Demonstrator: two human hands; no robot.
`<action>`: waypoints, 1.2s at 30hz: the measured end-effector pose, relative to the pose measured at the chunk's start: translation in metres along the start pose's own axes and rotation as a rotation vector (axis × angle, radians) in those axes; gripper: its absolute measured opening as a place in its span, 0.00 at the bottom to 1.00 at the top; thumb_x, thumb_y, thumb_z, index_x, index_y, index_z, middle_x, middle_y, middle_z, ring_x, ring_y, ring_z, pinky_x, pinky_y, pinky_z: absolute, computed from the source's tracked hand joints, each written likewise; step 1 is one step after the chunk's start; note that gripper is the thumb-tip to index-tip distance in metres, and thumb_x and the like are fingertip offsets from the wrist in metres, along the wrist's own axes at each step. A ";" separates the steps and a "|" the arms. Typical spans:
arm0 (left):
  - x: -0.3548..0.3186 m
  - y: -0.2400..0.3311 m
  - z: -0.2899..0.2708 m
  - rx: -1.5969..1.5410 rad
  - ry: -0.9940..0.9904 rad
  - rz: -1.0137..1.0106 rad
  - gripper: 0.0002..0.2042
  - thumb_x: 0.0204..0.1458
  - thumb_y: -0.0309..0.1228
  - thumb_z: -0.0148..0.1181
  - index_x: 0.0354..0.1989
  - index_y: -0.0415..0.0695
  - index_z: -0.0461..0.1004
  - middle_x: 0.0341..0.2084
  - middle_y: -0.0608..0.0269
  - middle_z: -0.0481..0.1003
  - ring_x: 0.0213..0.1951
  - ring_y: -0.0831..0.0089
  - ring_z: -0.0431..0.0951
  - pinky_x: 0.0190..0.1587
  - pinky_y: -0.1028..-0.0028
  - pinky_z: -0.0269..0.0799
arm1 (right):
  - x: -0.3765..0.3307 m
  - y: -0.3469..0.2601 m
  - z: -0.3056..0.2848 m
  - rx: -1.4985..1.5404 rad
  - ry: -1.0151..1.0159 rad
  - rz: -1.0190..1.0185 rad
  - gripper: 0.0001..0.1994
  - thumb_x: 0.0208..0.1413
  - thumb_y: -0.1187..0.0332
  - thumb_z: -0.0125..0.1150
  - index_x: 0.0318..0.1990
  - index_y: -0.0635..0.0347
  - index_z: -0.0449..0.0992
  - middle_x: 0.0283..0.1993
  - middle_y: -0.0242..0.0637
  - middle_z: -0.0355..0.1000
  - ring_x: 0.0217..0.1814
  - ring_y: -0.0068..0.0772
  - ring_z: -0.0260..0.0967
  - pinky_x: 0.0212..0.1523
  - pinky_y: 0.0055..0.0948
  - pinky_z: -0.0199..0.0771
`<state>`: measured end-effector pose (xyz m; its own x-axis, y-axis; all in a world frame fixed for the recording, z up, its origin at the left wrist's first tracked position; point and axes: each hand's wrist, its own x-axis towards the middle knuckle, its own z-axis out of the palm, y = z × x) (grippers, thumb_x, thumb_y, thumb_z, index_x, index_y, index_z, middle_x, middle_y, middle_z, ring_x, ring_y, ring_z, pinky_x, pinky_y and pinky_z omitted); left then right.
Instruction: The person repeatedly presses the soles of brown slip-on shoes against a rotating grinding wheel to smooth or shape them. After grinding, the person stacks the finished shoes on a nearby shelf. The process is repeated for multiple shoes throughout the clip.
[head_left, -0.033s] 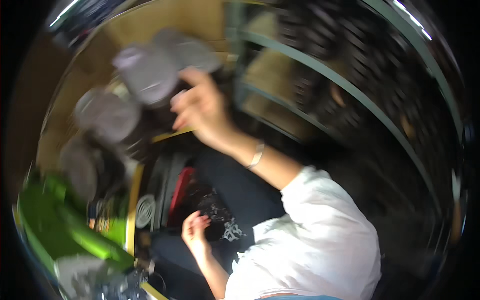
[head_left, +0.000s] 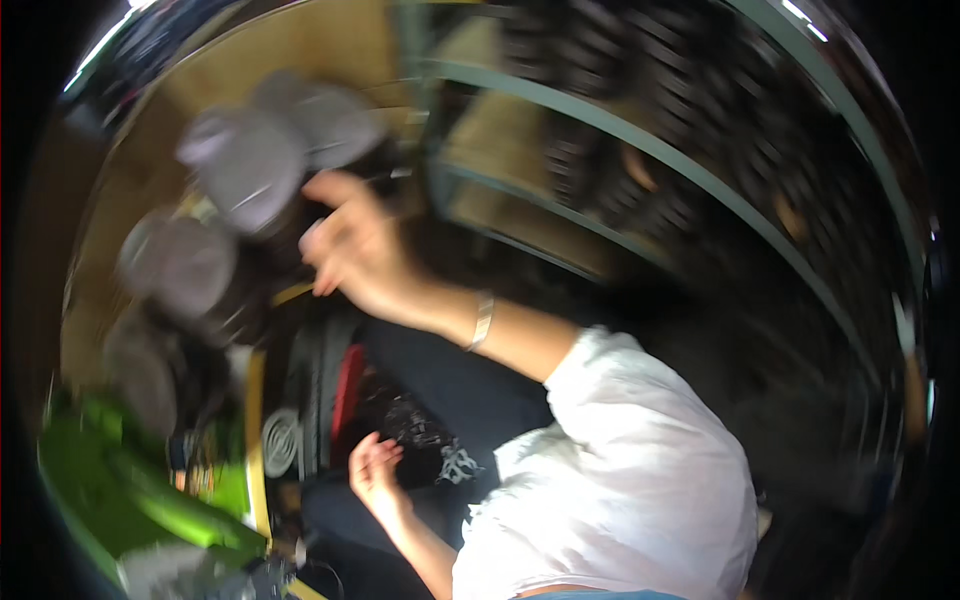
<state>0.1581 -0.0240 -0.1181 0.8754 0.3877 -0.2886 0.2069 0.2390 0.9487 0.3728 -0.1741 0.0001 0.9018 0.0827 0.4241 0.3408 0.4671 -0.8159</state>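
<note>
My right hand (head_left: 350, 250) is raised at upper left, its index finger stretched out and the other fingers half bent and apart. I see nothing in it. Just beyond its fingertips is a grey round-topped stack (head_left: 252, 170), with another grey stack (head_left: 340, 125) behind. The picture is blurred, so whether the hand touches them I cannot tell. Lower down, my left hand (head_left: 377, 475) hovers over my dark-clothed lap, fingers loosely bent and slightly apart, with nothing visible in it. Near it are a red-edged part (head_left: 347, 388) and a white spiral-patterned disc (head_left: 284, 442).
More grey round stacks (head_left: 195, 268) stand along a cardboard wall (head_left: 310, 45). A green plastic object (head_left: 110, 490) lies at lower left beside a yellow edge (head_left: 256, 440). Grey-green shelving (head_left: 590, 115) at right holds many dark ridged pieces (head_left: 680, 110).
The whole view has shifted, so the stacks and shelving sit farther left and the stacks lower. My right hand has moved left and down in the picture, staying near the stacks.
</note>
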 end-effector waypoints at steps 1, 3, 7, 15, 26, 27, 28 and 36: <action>0.001 -0.002 -0.006 -0.022 0.020 -0.015 0.13 0.52 0.34 0.55 0.41 0.39 0.70 0.27 0.60 0.74 0.27 0.76 0.73 0.32 0.80 0.69 | -0.019 0.011 0.002 0.025 -0.001 0.117 0.22 0.55 0.71 0.50 0.56 0.60 0.53 0.28 0.33 0.64 0.21 0.19 0.66 0.23 0.21 0.71; 0.012 -0.011 -0.025 -0.018 0.024 -0.059 0.12 0.53 0.34 0.54 0.43 0.40 0.70 0.28 0.64 0.74 0.28 0.79 0.73 0.33 0.81 0.68 | -0.059 0.025 -0.006 -0.097 0.014 0.146 0.19 0.56 0.72 0.50 0.55 0.61 0.56 0.27 0.31 0.64 0.21 0.16 0.64 0.21 0.17 0.68; 0.020 -0.011 -0.038 -0.002 0.002 -0.052 0.12 0.54 0.32 0.52 0.45 0.42 0.69 0.29 0.65 0.74 0.28 0.80 0.73 0.33 0.82 0.68 | -0.120 0.043 -0.024 -0.181 0.023 0.258 0.14 0.53 0.75 0.48 0.48 0.64 0.63 0.26 0.35 0.69 0.19 0.20 0.69 0.19 0.19 0.66; 0.043 0.007 0.000 0.106 0.009 0.040 0.17 0.54 0.36 0.52 0.50 0.42 0.66 0.41 0.61 0.71 0.41 0.75 0.71 0.46 0.73 0.65 | -0.102 0.049 -0.081 -0.281 0.291 0.085 0.13 0.53 0.71 0.53 0.46 0.64 0.64 0.27 0.31 0.66 0.26 0.19 0.64 0.25 0.21 0.65; 0.174 0.066 0.154 -0.275 0.077 0.461 0.32 0.59 0.47 0.33 0.61 0.31 0.42 0.62 0.49 0.47 0.64 0.66 0.43 0.63 0.70 0.39 | 0.036 0.070 -0.110 -0.014 0.330 0.076 0.36 0.57 0.40 0.29 0.64 0.60 0.44 0.67 0.40 0.42 0.69 0.32 0.37 0.66 0.30 0.32; 0.187 0.064 0.148 -0.278 0.065 0.509 0.31 0.59 0.46 0.34 0.61 0.31 0.44 0.62 0.51 0.47 0.64 0.68 0.44 0.63 0.70 0.40 | 0.047 0.077 -0.112 0.032 0.252 0.037 0.36 0.57 0.41 0.29 0.63 0.62 0.45 0.67 0.38 0.43 0.68 0.30 0.38 0.66 0.29 0.33; 0.206 0.057 0.137 -0.284 0.047 0.549 0.30 0.59 0.45 0.34 0.61 0.31 0.45 0.62 0.52 0.48 0.64 0.69 0.45 0.63 0.70 0.40 | 0.057 0.083 -0.116 0.083 0.178 -0.003 0.36 0.58 0.41 0.29 0.63 0.64 0.46 0.66 0.37 0.44 0.68 0.28 0.40 0.66 0.28 0.33; 0.233 0.090 0.131 -0.409 -0.001 0.254 0.27 0.58 0.48 0.34 0.62 0.45 0.50 0.61 0.64 0.53 0.62 0.67 0.51 0.64 0.69 0.41 | 0.075 0.072 -0.109 -0.298 0.061 0.239 0.36 0.59 0.43 0.24 0.64 0.67 0.41 0.68 0.45 0.39 0.70 0.35 0.36 0.67 0.27 0.31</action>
<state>0.4380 -0.0284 -0.0831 0.8762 0.4789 -0.0539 -0.2027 0.4676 0.8604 0.4938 -0.2298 -0.0700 0.9763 0.1018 0.1912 0.1730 0.1643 -0.9711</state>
